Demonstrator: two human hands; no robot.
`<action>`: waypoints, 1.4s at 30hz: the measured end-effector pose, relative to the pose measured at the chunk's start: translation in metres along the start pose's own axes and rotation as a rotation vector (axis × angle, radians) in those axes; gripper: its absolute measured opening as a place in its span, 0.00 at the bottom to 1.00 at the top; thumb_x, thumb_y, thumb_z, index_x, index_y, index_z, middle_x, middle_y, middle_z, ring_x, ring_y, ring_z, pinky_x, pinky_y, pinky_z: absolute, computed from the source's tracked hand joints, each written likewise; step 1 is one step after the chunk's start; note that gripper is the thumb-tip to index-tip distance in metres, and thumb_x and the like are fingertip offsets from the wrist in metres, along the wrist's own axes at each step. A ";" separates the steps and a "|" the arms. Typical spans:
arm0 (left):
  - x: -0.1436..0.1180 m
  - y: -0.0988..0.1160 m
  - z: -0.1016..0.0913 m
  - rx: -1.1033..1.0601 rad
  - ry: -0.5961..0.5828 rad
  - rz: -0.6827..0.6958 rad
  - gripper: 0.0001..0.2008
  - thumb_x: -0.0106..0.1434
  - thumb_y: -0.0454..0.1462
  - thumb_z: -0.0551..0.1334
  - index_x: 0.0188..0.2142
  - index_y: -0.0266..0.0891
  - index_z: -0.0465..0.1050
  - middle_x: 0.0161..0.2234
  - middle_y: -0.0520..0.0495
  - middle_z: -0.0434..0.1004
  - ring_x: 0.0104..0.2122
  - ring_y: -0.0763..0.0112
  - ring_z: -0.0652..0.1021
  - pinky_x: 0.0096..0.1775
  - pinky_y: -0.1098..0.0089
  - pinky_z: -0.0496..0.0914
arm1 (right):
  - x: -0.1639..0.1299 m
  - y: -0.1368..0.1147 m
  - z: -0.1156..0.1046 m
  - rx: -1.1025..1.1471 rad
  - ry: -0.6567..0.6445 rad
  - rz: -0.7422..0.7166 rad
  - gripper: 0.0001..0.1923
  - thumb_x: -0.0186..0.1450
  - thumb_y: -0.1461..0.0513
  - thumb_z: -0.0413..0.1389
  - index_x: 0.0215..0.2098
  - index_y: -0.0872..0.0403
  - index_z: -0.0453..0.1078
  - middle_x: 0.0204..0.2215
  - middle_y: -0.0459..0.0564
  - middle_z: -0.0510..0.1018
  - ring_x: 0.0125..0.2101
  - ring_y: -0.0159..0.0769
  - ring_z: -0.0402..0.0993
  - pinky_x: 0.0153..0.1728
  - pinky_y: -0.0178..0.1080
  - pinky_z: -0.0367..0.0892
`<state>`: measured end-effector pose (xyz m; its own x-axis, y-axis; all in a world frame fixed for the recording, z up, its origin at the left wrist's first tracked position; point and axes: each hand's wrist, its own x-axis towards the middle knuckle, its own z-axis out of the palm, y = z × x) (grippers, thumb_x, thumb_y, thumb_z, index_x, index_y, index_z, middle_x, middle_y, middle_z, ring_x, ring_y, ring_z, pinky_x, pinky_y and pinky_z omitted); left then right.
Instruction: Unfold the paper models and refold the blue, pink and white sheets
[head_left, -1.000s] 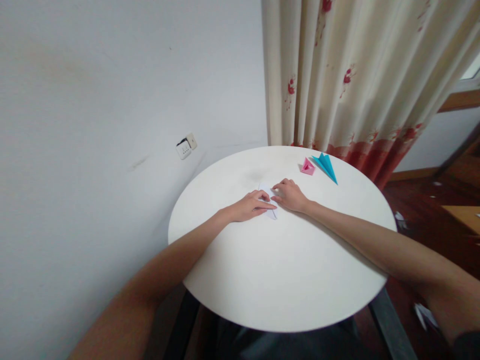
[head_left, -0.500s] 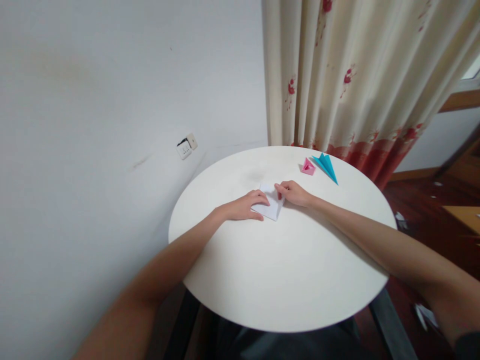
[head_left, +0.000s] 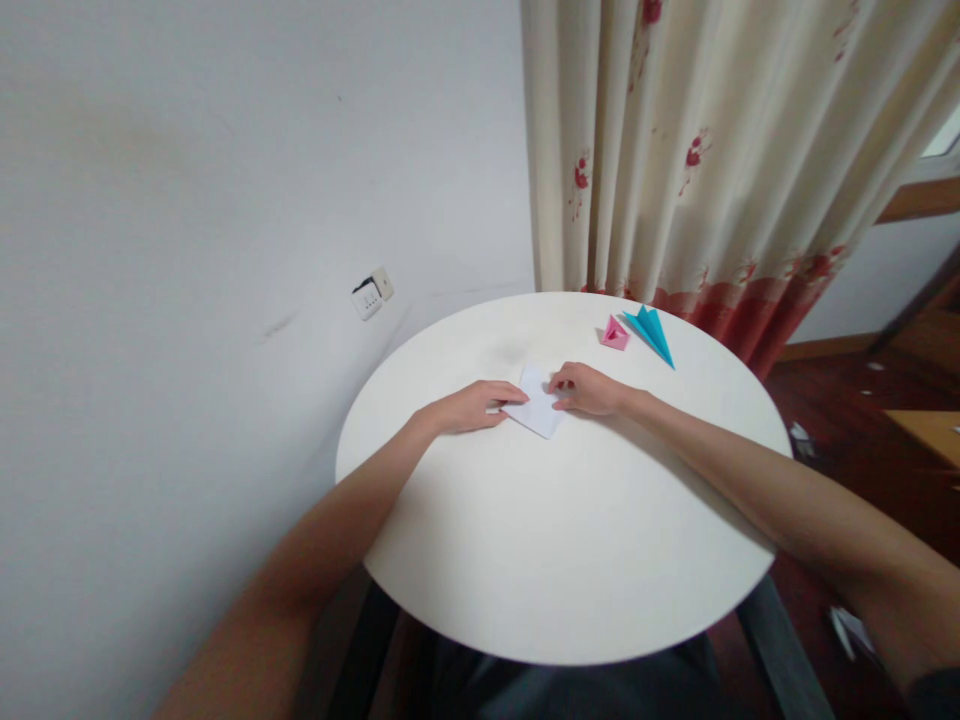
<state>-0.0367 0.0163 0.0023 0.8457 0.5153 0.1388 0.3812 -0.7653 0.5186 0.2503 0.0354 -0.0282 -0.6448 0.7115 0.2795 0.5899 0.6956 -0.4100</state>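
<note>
A folded piece of white paper (head_left: pixel 541 412) lies on the round white table (head_left: pixel 570 540). My left hand (head_left: pixel 472 406) is at its left corner, fingertips over the paper and the thumb at its edge. From the right, my right hand (head_left: pixel 591 389) takes the paper's right edge between curled fingers and thumb. Part of that edge is hidden under the right fingers.
Toward the back right of the table sit a small pink folded-paper piece (head_left: pixel 615 334) and a blue paper plane (head_left: pixel 651 335). A wall with a socket (head_left: pixel 367 299) rises at the left. A patterned curtain (head_left: pixel 675 150) hangs behind.
My left hand has slid left, from lying across the paper to its left corner. The right thumb and fingers have moved apart along the right edge. The paper has turned slightly.
</note>
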 end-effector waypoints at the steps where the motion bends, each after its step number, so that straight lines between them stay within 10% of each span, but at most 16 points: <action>1: 0.000 0.000 0.001 0.022 0.010 0.005 0.23 0.63 0.28 0.60 0.57 0.43 0.74 0.56 0.41 0.75 0.56 0.65 0.75 0.60 0.59 0.66 | 0.000 0.000 0.000 -0.011 -0.010 -0.028 0.15 0.61 0.60 0.66 0.47 0.54 0.81 0.40 0.54 0.79 0.39 0.41 0.74 0.43 0.37 0.66; 14: 0.002 -0.003 0.006 0.043 0.051 -0.002 0.09 0.68 0.37 0.62 0.43 0.43 0.82 0.53 0.43 0.77 0.53 0.64 0.76 0.58 0.60 0.67 | -0.004 -0.014 0.001 -0.206 -0.070 -0.147 0.17 0.67 0.65 0.60 0.51 0.41 0.80 0.55 0.57 0.71 0.54 0.51 0.64 0.52 0.52 0.61; 24: 0.024 -0.009 0.040 0.176 0.295 -0.113 0.09 0.66 0.43 0.64 0.39 0.41 0.77 0.41 0.46 0.77 0.43 0.60 0.74 0.51 0.59 0.68 | -0.001 -0.008 0.005 -0.171 -0.075 -0.165 0.18 0.68 0.65 0.59 0.52 0.41 0.79 0.52 0.55 0.74 0.52 0.48 0.67 0.52 0.49 0.62; 34: 0.011 0.000 0.018 -0.184 0.209 -0.171 0.17 0.65 0.48 0.64 0.28 0.38 0.78 0.42 0.43 0.78 0.41 0.64 0.77 0.45 0.63 0.71 | -0.001 -0.006 0.006 -0.155 -0.084 -0.179 0.17 0.68 0.65 0.58 0.52 0.45 0.80 0.51 0.56 0.75 0.51 0.46 0.70 0.52 0.46 0.65; 42: 0.008 0.004 0.013 0.012 0.141 -0.077 0.14 0.53 0.45 0.75 0.35 0.41 0.79 0.41 0.45 0.79 0.44 0.61 0.77 0.51 0.61 0.69 | -0.002 -0.009 0.003 -0.085 -0.061 -0.228 0.16 0.67 0.65 0.59 0.51 0.50 0.80 0.50 0.58 0.77 0.49 0.43 0.73 0.53 0.42 0.66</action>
<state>-0.0237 0.0122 -0.0060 0.7534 0.6209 0.2166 0.4479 -0.7257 0.5223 0.2448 0.0270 -0.0275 -0.7921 0.5301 0.3027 0.4632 0.8449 -0.2674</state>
